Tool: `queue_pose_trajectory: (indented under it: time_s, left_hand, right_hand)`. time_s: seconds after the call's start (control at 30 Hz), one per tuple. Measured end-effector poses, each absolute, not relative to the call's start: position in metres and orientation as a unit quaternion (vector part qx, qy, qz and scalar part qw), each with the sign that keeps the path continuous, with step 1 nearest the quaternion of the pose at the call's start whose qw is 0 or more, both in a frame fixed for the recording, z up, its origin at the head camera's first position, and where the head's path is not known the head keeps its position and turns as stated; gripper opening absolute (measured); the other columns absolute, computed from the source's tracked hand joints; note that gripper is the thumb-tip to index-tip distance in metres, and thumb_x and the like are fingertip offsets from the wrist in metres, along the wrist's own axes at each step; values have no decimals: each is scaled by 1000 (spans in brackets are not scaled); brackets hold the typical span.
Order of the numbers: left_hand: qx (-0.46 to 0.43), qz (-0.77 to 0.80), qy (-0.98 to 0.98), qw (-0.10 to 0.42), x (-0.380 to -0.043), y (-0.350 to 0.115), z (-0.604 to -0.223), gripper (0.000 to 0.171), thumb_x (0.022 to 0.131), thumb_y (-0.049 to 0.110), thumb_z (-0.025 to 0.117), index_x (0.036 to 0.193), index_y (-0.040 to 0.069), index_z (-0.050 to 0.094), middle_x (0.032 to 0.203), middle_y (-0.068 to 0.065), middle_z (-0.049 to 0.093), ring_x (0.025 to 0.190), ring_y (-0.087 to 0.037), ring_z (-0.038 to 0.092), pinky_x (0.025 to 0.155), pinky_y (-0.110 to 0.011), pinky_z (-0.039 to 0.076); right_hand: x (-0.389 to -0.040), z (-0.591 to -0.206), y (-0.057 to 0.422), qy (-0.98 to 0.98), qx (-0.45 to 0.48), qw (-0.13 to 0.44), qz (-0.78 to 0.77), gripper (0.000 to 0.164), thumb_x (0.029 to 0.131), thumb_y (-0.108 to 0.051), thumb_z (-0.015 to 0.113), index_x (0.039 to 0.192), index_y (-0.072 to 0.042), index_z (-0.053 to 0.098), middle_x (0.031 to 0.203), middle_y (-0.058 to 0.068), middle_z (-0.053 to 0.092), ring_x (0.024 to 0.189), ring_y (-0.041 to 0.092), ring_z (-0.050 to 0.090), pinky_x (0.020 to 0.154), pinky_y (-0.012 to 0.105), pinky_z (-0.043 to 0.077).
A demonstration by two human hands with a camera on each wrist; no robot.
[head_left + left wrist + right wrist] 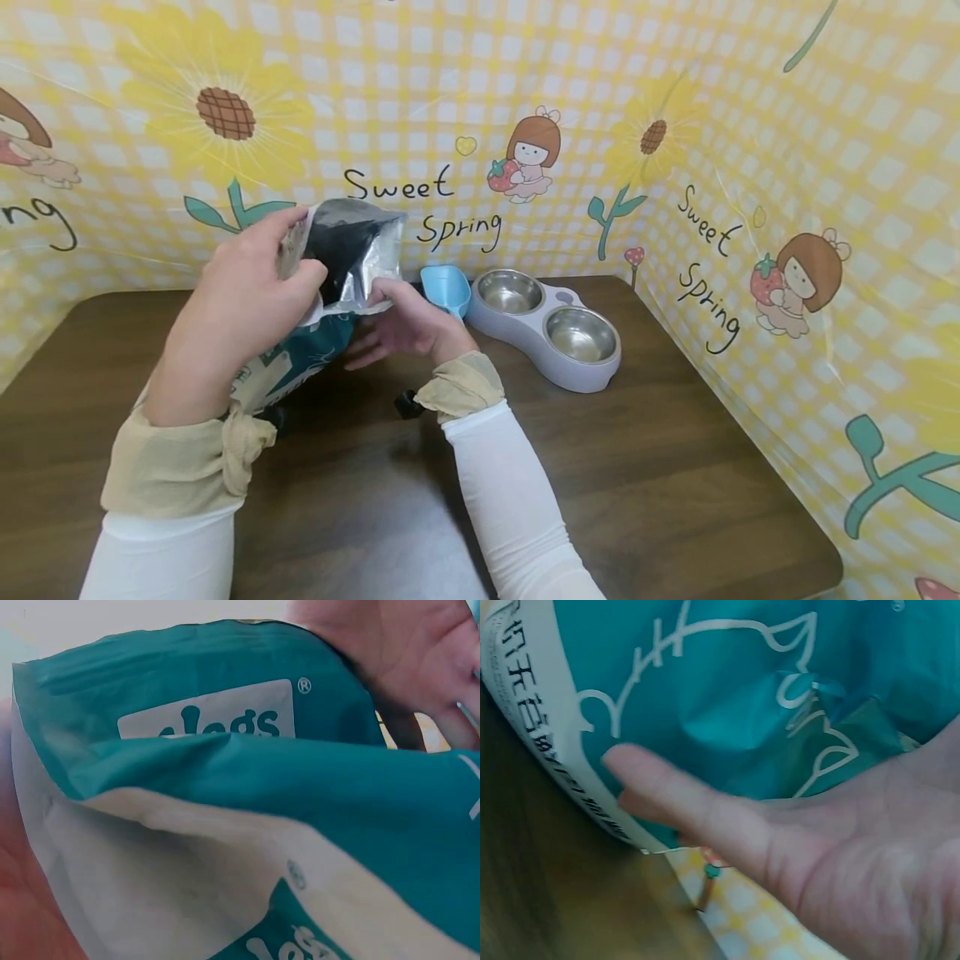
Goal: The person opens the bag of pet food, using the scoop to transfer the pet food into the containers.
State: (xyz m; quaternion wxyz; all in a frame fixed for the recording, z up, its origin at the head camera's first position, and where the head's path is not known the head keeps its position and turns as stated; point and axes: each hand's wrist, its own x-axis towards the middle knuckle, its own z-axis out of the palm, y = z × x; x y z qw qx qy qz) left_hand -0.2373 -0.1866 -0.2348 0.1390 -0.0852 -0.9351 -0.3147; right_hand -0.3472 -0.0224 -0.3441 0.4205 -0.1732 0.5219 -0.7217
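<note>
A teal and white pet-food bag (300, 354) is held tilted above the table, its silver foil mouth (378, 258) spread wide and its inside dark. My left hand (236, 292) grips the left side of the bag's mouth, thumb over the rim. At the right front of the rim, my right hand (412, 325) pinches the edge with its thumb, while other fingers stretch out below the bag. The left wrist view shows the folded teal panel (225, 690) with white lettering. In the right wrist view, my right hand (780, 847) lies along the bag's printed side (705, 697).
A light blue scoop (446, 289) lies behind my right hand, beside a pale lilac double bowl stand (517, 333) with two steel bowls (581, 335). All rest on a dark wooden table (637, 475). A yellow checked cloth (420, 92) hangs behind and to the right.
</note>
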Motion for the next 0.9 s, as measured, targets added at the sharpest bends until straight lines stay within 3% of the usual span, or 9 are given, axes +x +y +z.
queue_pose_trajectory:
  time_s: [0.07, 0.23, 0.33, 0.4, 0.53, 0.63, 0.7, 0.83, 0.9]
  left_hand:
    - [-80, -309, -937, 142, -237, -188, -236, 67, 94, 26, 45, 158, 16, 27, 149, -23, 44, 117, -45, 42, 87, -66, 39]
    - [-55, -284, -946, 145, -236, -201, -237, 70, 92, 26, 47, 158, 14, 26, 130, -28, 53, 100, -45, 48, 76, -62, 43]
    - [-50, -273, -951, 136, -235, -217, -236, 73, 92, 25, 48, 159, 12, 22, 133, -31, 50, 99, -46, 47, 74, -63, 42]
    - [-55, -270, -953, 124, -235, -229, -235, 73, 93, 23, 47, 160, 12, 18, 140, -33, 44, 105, -48, 44, 77, -66, 40]
    - [-74, -267, -955, 104, -237, -246, -240, 73, 94, 20, 45, 160, 12, 15, 135, -35, 47, 93, -46, 46, 81, -66, 35]
    - [-82, -262, -956, 101, -242, -249, -244, 72, 94, 19, 44, 160, 9, 16, 135, -35, 46, 96, -46, 46, 85, -68, 35]
    - [-78, -259, -957, 101, -246, -247, -246, 71, 94, 19, 43, 159, 8, 17, 148, -35, 36, 114, -50, 41, 91, -72, 33]
    - [-58, -249, -962, 94, -248, -242, -243, 69, 96, 21, 38, 160, 10, 15, 154, -33, 29, 131, -53, 30, 93, -76, 30]
    - [-48, -243, -965, 91, -244, -241, -240, 68, 96, 22, 36, 160, 11, 16, 144, -34, 44, 120, -53, 43, 84, -72, 38]
  right_hand:
    - [-349, -348, -28, 501, -185, 422, -733, 85, 71, -23, 38, 153, -9, 19, 140, 17, 37, 124, 56, 39, 104, 74, 32]
    - [-344, -358, -54, 455, -180, 422, -763, 69, 71, -21, 38, 140, -16, 32, 128, 11, 42, 125, 54, 37, 106, 75, 26]
    - [-338, -363, -77, 448, -171, 426, -767, 59, 71, -20, 36, 131, -17, 38, 124, 10, 45, 122, 49, 41, 107, 74, 27]
    - [-336, -366, -92, 449, -169, 431, -765, 60, 72, -20, 35, 132, -15, 39, 121, 9, 47, 120, 47, 44, 107, 73, 28]
    - [-340, -372, -112, 437, -159, 434, -771, 72, 75, -18, 33, 147, -15, 33, 121, 9, 49, 119, 49, 44, 107, 73, 27]
    - [-346, -374, -118, 425, -130, 433, -784, 71, 77, -17, 32, 148, -18, 35, 123, 11, 50, 121, 53, 42, 107, 74, 26]
    - [-348, -371, -117, 426, -110, 430, -788, 64, 78, -15, 32, 141, -20, 40, 124, 12, 51, 122, 55, 41, 107, 74, 27]
    - [-349, -353, -107, 482, -88, 399, -776, 47, 77, -13, 33, 121, -10, 48, 132, 23, 55, 119, 57, 46, 105, 70, 34]
    - [-346, -341, -100, 520, -95, 379, -760, 38, 77, -10, 33, 111, -5, 48, 135, 27, 54, 119, 55, 48, 104, 68, 38]
